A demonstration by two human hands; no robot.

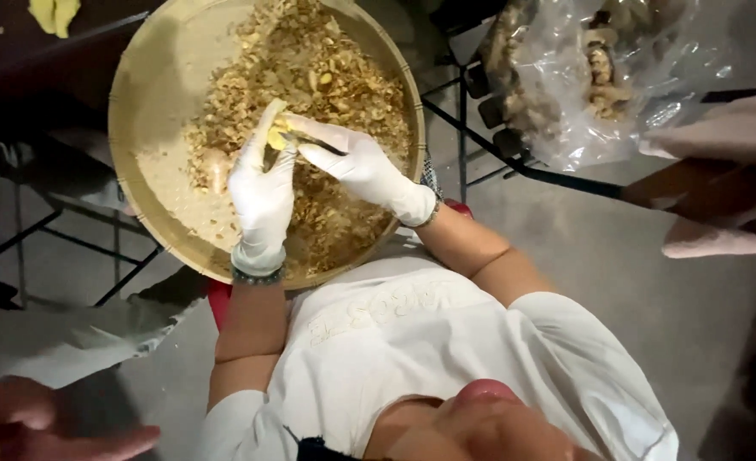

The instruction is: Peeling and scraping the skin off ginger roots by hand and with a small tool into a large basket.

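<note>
The head view looks down past a white shirt [429,358] onto two gloved hands working over a wide, round woven tray [152,94].

Nearest, a bare hand of another person [45,427] shows at the lower left corner, with a pale sheet [62,341] just above it.

The left hand [263,192], in a white glove with a beaded bracelet at the wrist, has its fingers curled closed around a small yellow piece of root [277,135], pinching it at the fingertips. The right hand [365,166], also white-gloved, is closed on a thin dark blade [322,147]; the blade seems to touch the yellow piece, though it is too slim to be sure. Both hands meet just above the middle of the tray.

Under them lies a heap of brownish peelings [327,77], filling the tray's right half, while its left part is mostly bare. A pale peeled lump [216,166] sits at the heap's left edge.

Farther off, at the upper right, a clear plastic bag [583,77] holds knobbly roots. At the upper left, a yellow scrap [54,13] lies on a dark surface.
</note>
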